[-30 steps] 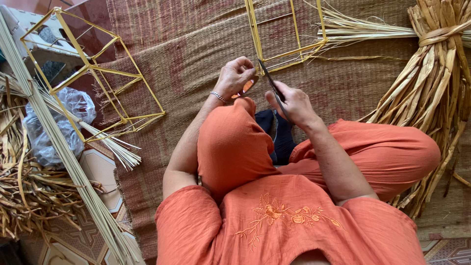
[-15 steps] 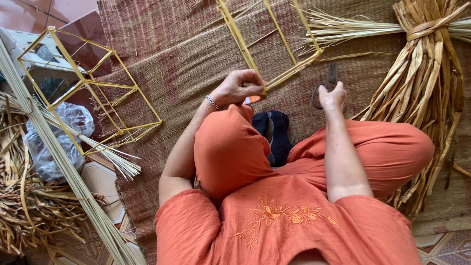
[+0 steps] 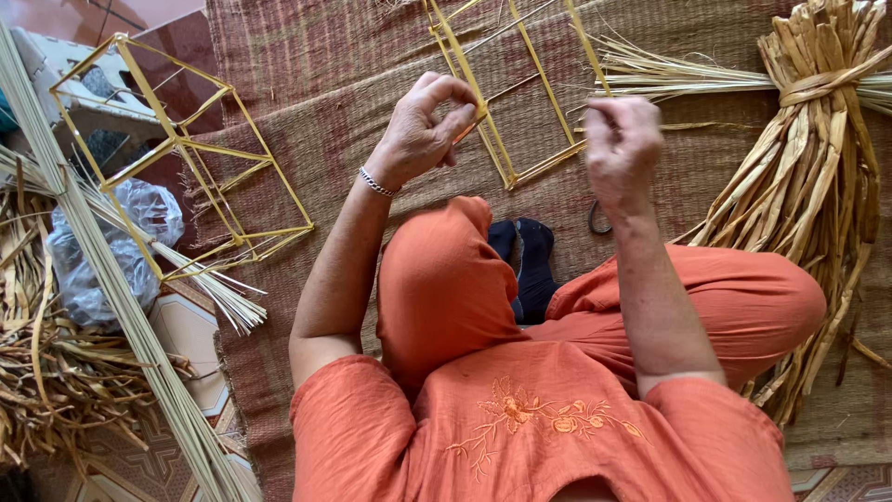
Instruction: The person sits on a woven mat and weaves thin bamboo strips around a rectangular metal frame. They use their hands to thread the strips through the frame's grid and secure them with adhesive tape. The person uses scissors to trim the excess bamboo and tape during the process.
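head view: a person in orange clothes sits on a woven mat (image 3: 307, 121) on the floor, one knee drawn up, hands raised at about 12 o'clock from the knee.

the left hand (image 3: 423, 130) has its fingers (image 3: 455, 93) curled and pressed together, thumb against fingertips, pinching a corner of the yellow strip frame (image 3: 506, 121) that lies flat on the mat just beyond it. the grip sits where the frame's long rails meet, probably to steady that joint while it is worked.

the right hand (image 3: 621, 149) is at 3 o'clock from the left, held above the frame's near right corner. it is blurred; the fingers look bunched into a loose fist, but whether they pinch a strip i cannot tell. a dark looped handle, maybe scissors (image 3: 599, 218), lies on the mat just under that wrist, within easy reach.

at 2 o'clock a tied bundle of dried leaves (image 3: 818, 158) fans down beside the right knee, with thin pale reeds (image 3: 669, 74) crossing toward the frame. at 9 o'clock stands a finished box-shaped strip frame (image 3: 186, 158), set well apart from the hands. below it lie a clear plastic bag (image 3: 102, 251), long pale stalks (image 3: 102, 288) and a heap of dry scraps (image 3: 56, 381) at 8 o'clock.
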